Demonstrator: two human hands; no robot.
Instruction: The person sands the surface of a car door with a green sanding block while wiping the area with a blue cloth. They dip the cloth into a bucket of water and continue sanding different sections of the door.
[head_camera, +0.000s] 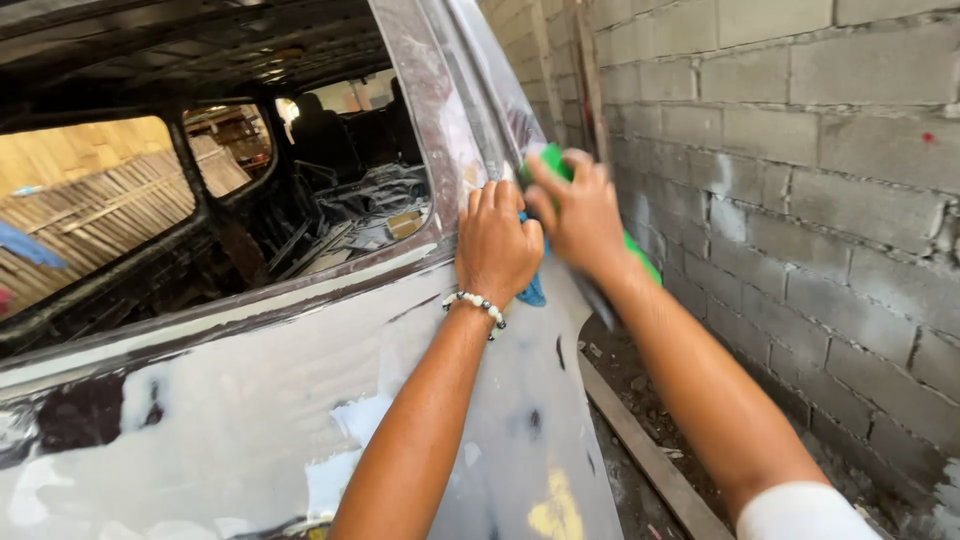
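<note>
Sanding the car pillar (440, 120) looks underway: right hand (578, 215) fingers wrapped on a green sanding block (552, 160), left hand (497, 245) flat, fingers loosely together, steadying a blue cloth (532, 292).

A wall of grey concrete blocks (800, 170) filled the view from twelve to four o'clock, with rough mortar lines and a small red spot (929, 138) near two o'clock. At its foot, toward five o'clock, a long wooden plank (650, 455) lay on dirty ground (655, 410) strewn with small debris. At nine o'clock, through the far window openings, pale wooden slats (90, 195) showed, with a scrap of blue cloth (25, 245) at the left edge. Dark seats (325, 135) stood near eleven o'clock.
</note>
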